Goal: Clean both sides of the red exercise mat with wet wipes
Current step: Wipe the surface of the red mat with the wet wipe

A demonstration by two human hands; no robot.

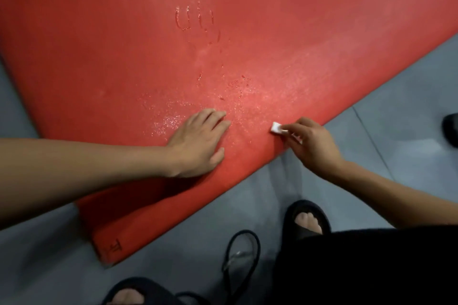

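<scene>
Red exercise mat (124, 57) lies flat on grey floor (396, 131), its surface glistening wet. Left hand (200, 141) presses on it, palm down, fingers spread. Right hand (309, 141) pinches what looks like a folded white wet wipe (276, 128) against the mat's near edge.

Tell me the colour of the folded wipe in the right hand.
White: the wipe, pinched in the right hand, shows clearly in the head view.
</scene>
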